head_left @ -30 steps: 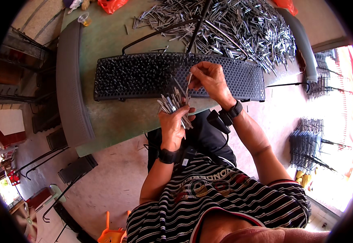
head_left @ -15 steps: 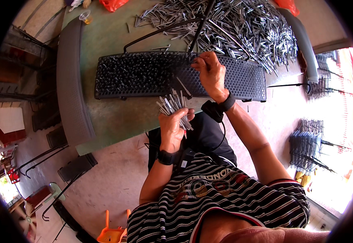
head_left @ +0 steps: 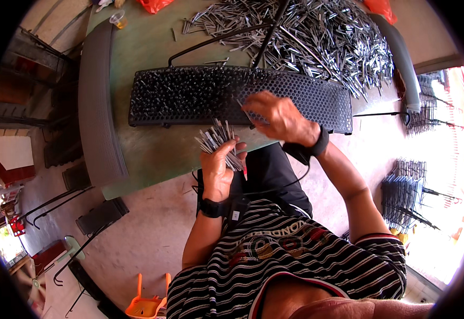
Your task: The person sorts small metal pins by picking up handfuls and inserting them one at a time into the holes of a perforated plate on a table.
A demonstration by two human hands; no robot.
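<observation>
My left hand (head_left: 218,173) is closed around a bundle of thin silvery metal rods (head_left: 217,139), their ends fanned upward. To its right, my right hand (head_left: 281,116) has its fingers curled over the near edge of a long black perforated panel (head_left: 317,103). A single slim rod seems to stick out at the right fingertips, though the grip is partly blurred. Many rod ends stand in the holes across the panel's left part, while the right part shows bare holes. Bent black metal bars rise from the panel's far side.
Behind the panel, a large heap of loose metal rods (head_left: 333,42) covers the green table (head_left: 152,48). Grey padded strips lie along its left (head_left: 96,106) and right sides. A clear cup (head_left: 118,20) and red plastic bags stand farther back. An orange stool (head_left: 146,305) is at lower left.
My right hand has come back from over the panel toward me, nearer the bundle. My left hand with the rods has shifted slightly left.
</observation>
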